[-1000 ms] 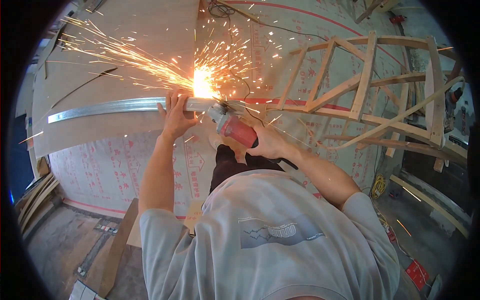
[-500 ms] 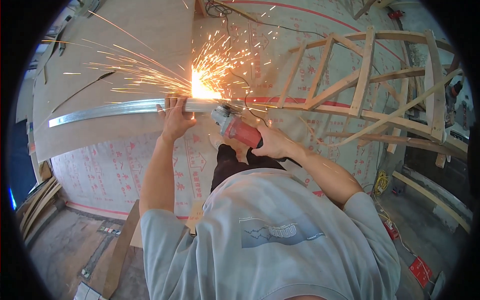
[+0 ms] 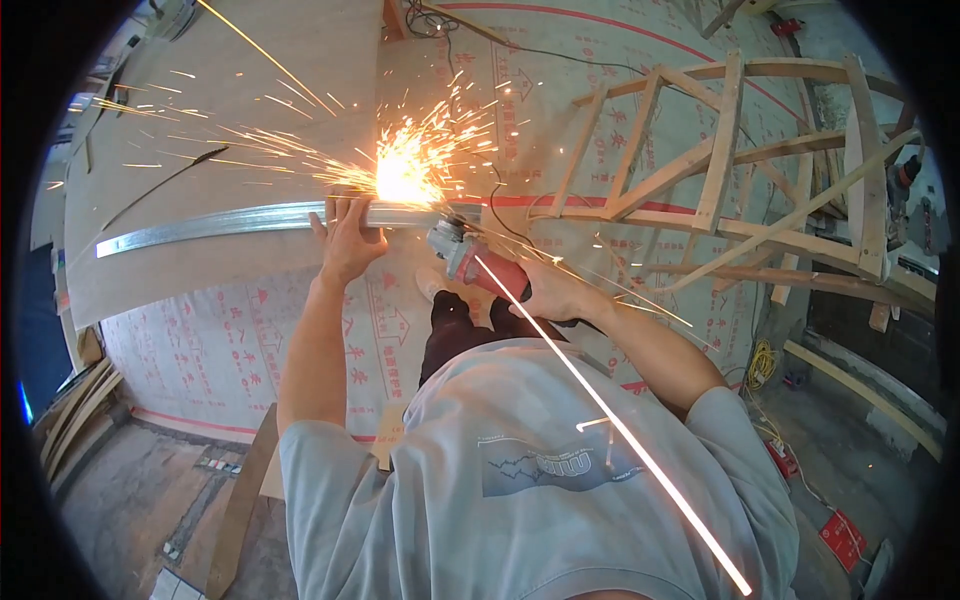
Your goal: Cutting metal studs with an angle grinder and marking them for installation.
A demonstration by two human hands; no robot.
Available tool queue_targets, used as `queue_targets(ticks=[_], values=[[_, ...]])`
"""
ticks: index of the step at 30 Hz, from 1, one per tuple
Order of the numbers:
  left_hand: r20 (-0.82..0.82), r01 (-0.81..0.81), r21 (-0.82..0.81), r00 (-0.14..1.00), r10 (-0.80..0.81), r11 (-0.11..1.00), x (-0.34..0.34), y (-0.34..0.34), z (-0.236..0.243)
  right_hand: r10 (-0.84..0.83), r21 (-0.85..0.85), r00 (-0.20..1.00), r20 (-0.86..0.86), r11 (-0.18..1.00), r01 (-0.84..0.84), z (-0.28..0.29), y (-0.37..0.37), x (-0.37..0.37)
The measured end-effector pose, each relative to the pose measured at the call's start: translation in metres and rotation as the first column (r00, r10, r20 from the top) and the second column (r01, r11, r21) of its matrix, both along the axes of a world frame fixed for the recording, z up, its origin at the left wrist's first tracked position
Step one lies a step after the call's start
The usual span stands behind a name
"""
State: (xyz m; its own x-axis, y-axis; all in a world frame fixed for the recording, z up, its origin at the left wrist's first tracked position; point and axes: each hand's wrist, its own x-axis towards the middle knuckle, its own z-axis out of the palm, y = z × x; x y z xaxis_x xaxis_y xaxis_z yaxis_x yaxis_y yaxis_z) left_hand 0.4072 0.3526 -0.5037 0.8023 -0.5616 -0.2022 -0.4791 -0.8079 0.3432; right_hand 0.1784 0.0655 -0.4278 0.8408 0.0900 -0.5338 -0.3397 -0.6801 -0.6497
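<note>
Head view: left hand pressed flat, fingers spread, on metal channel lying across board, right hand gripping red grinder, disc at channel, sparks spraying, wooden frame right.

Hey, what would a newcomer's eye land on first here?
The burst of sparks at upper centre, where the red angle grinder in the right hand meets the long metal channel. The left hand presses on that channel just beside the sparks.
</note>
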Motion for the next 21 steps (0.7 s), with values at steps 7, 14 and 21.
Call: queue_targets(ticks=[7, 14, 21], values=[[0.001, -0.020, 0.006, 1.000, 0.020, 1.000, -0.001, 0.006, -0.006, -0.015, 0.081, 0.999, -0.041, 0.997, 0.018, -0.003, -0.003, -0.001], [-0.014, -0.008, 0.020, 1.000, 0.009, 1.000, 0.000, 0.002, 0.006, 0.000, 0.030, 0.999, -0.048, 1.000, 0.001, -0.016, -0.011, -0.010], [0.010, 0.002, 0.052, 1.000, -0.002, 0.999, 0.001, 0.008, -0.003, -0.019, 0.056, 0.998, -0.056, 0.998, 0.023, -0.006, -0.010, -0.014]])
